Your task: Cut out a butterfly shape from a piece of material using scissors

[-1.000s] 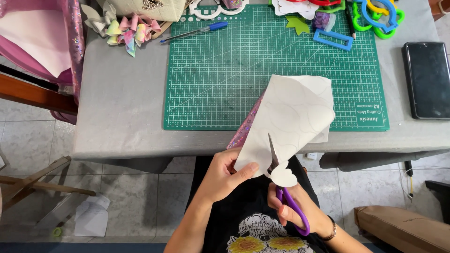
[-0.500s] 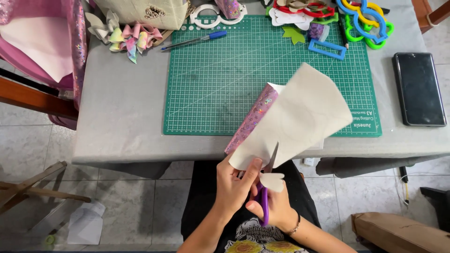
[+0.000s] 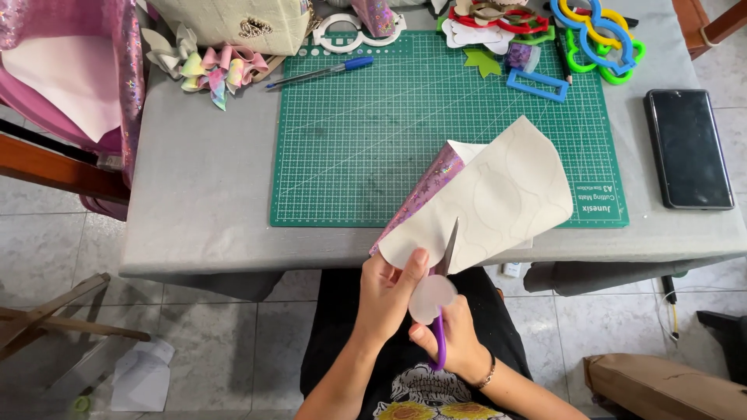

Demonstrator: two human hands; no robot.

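My left hand [image 3: 387, 294] pinches the near edge of a curled sheet [image 3: 498, 198], white on its back and pink glitter on its face, held over the table's front edge. My right hand [image 3: 454, 342] grips purple-handled scissors [image 3: 441, 311] whose blades point up into the sheet along a drawn curved outline. A rounded, partly cut piece of the sheet hangs over my right fingers. The far part of the sheet rests on the green cutting mat [image 3: 373, 140].
On the grey table [image 3: 202, 194] lie a black phone [image 3: 688, 148], a blue pen [image 3: 320, 71], pastel ribbon bows [image 3: 210, 66], a white ring-shaped template [image 3: 350, 35] and coloured plastic templates [image 3: 599, 35]. Pink glitter sheets [image 3: 70, 70] hang at the left. A cardboard box [image 3: 661, 385] sits on the floor.
The scissors turned from a slant to nearly upright and cut further into the sheet. My hands and the sheet shifted slightly as the sheet was rotated.
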